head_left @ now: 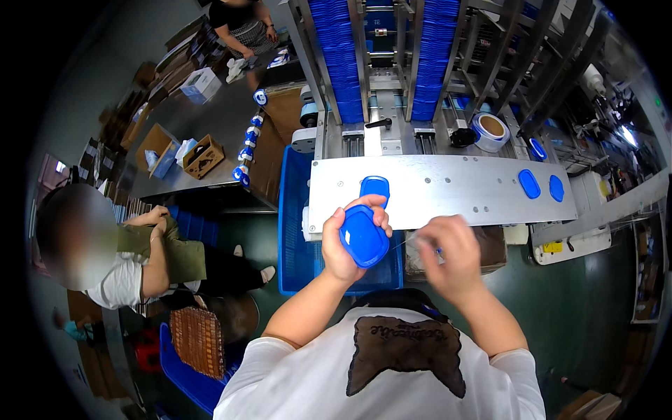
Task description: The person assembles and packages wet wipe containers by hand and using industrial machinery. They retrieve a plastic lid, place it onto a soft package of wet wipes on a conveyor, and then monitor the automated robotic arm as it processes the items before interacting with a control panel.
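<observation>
My left hand (339, 245), palm up, is wrapped round a blue plastic lid (365, 236), a smooth piece with rounded corners. To its right, my right hand (448, 255) is raised and smeared by motion, its fingers bent; what they hold, if anything, is unclear. A thin pale line runs from the lid's edge toward that hand. Just beyond my left fingers, another blue lid (375, 187) lies on the long metal plate (448, 185). Two more lids, one of them the oval blue lid (528, 184), rest at the plate's right end.
Tall stacks of blue lids (339, 63) stand in the machine's metal frames. A white tape roll (491, 133) sits behind the plate. Under its left end is a blue basket (290, 231). On the left, a seated person (133, 252) is beside a metal table (175, 133); another person stands farther back.
</observation>
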Demonstrator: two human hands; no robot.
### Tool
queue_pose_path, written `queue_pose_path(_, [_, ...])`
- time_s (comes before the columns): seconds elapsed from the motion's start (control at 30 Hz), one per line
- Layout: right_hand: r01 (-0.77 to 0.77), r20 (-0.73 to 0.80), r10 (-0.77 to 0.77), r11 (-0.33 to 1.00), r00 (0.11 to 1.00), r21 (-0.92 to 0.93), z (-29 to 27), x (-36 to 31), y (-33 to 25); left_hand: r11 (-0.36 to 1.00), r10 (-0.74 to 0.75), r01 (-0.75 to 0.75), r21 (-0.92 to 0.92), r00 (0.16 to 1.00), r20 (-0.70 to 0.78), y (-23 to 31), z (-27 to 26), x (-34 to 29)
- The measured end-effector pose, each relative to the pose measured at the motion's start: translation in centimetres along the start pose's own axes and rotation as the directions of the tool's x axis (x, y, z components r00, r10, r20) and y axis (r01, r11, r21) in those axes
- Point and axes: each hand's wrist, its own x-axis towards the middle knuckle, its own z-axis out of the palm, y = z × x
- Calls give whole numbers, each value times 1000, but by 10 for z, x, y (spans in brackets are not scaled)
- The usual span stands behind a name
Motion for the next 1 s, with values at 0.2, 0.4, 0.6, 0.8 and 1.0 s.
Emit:
queue_pose_path(0.2, [81,187,-109,985,976,151,17,-3,-18,1000,-9,8,-23,999,-43,-4,11,6])
queue_pose_path(0.4, [-4,52,0,997,999,79,-1,3,-5,1000,10,-10,20,999,-31,2,2,4])
queue_pose_path(0.6, [133,162,-152,983,975,123,19,3,-16,1000,6,-7,-19,999,-50,1,8,6])
queue_pose_path(0.8, [20,78,-29,994,997,112,1,6,-15,1000,9,-9,14,999,-31,3,8,4])
queue_pose_path(1.0, [-71,-22,75,990,997,123,-11,12,-13,999,39,-39,-2,996,-76,11,-1,3])
